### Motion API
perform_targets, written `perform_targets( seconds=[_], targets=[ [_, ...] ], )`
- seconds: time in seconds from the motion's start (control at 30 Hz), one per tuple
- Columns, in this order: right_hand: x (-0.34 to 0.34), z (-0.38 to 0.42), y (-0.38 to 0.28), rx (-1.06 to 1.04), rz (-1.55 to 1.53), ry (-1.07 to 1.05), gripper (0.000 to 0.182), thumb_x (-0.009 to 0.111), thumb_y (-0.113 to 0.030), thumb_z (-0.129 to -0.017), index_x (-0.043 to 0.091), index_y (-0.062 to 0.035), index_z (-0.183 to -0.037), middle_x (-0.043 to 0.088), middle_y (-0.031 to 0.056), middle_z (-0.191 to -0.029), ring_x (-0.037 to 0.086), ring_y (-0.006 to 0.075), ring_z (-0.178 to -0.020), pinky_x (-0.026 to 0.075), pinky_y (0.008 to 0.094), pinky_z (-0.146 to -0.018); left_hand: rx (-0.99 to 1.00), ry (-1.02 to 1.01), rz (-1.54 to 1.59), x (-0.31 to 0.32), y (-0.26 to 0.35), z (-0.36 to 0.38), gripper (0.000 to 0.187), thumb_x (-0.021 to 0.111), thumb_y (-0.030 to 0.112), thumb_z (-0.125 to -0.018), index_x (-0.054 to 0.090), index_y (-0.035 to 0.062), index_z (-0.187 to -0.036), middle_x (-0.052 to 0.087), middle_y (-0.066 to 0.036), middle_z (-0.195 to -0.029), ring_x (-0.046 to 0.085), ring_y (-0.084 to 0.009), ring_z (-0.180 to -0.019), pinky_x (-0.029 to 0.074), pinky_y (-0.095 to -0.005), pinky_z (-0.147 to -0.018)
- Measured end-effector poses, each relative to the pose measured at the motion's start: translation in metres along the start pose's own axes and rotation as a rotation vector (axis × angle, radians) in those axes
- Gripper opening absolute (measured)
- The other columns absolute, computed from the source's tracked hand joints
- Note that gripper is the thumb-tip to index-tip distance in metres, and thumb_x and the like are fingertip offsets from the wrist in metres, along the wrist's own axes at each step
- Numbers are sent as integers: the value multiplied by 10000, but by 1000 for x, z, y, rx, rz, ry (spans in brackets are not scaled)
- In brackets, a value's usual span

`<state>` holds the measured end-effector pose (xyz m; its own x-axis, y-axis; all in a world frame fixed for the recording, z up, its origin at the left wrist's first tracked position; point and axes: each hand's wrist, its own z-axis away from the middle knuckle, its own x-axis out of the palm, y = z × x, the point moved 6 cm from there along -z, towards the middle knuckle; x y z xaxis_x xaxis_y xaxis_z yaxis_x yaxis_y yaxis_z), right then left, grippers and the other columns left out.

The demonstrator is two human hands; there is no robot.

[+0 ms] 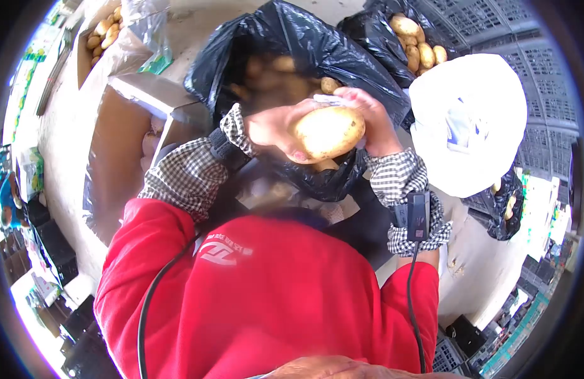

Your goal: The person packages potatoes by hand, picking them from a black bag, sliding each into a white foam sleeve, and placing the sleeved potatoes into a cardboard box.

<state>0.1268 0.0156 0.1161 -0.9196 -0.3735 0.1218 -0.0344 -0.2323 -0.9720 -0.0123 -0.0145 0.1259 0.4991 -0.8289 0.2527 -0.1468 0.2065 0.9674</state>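
A large pale yellow potato is held up in front of my chest, between both hands. My left hand is closed around its left side, with the thumb below. Against its right side rests my right hand, with curled fingers at the top. A thin whitish piece shows by those fingertips; I cannot make out what it is. Behind and below my hands is an open black plastic bag with several potatoes inside, partly blurred. One small potato shows just beyond my right fingers.
A cardboard box with an open flap stands at left. Another black bag of potatoes is at the upper right, near a bright white bag. Grey plastic crates line the right side. More potatoes lie in a box at upper left.
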Motion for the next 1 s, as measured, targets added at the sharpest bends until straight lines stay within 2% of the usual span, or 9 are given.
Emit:
perform_targets(
  seconds=[0.07,0.2,0.33,0.4,0.43,0.6,0.8,0.93,1.0],
  targets=[
    [28,3,-5,137,-701,-67,363,396,-293,-895,473,-17,-1118,535,97,-1095,528,198,-991,423,295,-838,91,52,256,5,17,21,889,731,187,-563,245,12,-1286,397,-105,-1213,389,-192,-1116,293,-309,-962],
    [111,-7,2,91,-830,-310,440,366,-348,-889,409,-17,-1176,475,119,-1178,490,219,-1054,387,371,-906,232,207,514,-12,31,68,834,679,202,-656,205,-21,-1305,378,-118,-1277,385,-189,-1161,283,-310,-980],
    [125,-37,-30,-202,-244,82,236,407,-225,-887,498,-20,-960,566,124,-994,557,234,-937,449,341,-798,181,573,93,-56,37,144,761,649,161,-688,230,-27,-1295,380,-118,-1263,362,-201,-1163,267,-303,-983],
    [186,-33,-55,-715,726,67,128,483,-138,-839,499,-23,-895,578,152,-745,602,276,-695,469,343,-612,49,876,-320,-76,42,178,682,649,184,-700,317,-28,-1256,442,-111,-1177,415,-199,-1096,305,-297,-947],
    [233,-17,-68,-797,703,-115,98,528,-128,-811,521,-40,-853,557,157,-694,591,282,-653,445,351,-567,52,899,-140,-78,44,201,654,635,191,-713,329,-26,-1249,462,-104,-1153,437,-196,-1067,323,-294,-931],
    [226,-48,-28,-357,267,-285,159,470,-140,-874,539,-16,-947,572,41,-773,564,96,-709,460,222,-635,56,1153,-94,-121,18,338,658,613,284,-731,333,-25,-1239,487,-94,-1138,475,-179,-1019,349,-278,-912],
    [135,-60,6,-144,360,-36,184,463,-199,-884,539,-39,-933,541,10,-731,522,72,-627,422,185,-559,-637,1178,-711,-183,-87,425,683,606,330,-738,305,49,-1283,304,-192,-1314,311,-251,-1209,254,-333,-996],
    [81,-50,-10,-107,324,137,187,473,-210,-876,540,-41,-919,535,10,-737,521,75,-624,424,193,-569,-861,865,-1102,-208,-107,430,473,542,277,-771,452,68,-1186,379,-187,-1261,377,-294,-1155,335,-339,-943],
    [46,-41,-21,-131,262,196,198,472,-212,-876,536,-31,-930,534,2,-736,514,71,-635,419,188,-577,-776,1107,-925,-223,-95,432,378,506,244,-787,517,72,-1124,471,-142,-1180,448,-261,-1080,403,-310,-864]
  ],
)
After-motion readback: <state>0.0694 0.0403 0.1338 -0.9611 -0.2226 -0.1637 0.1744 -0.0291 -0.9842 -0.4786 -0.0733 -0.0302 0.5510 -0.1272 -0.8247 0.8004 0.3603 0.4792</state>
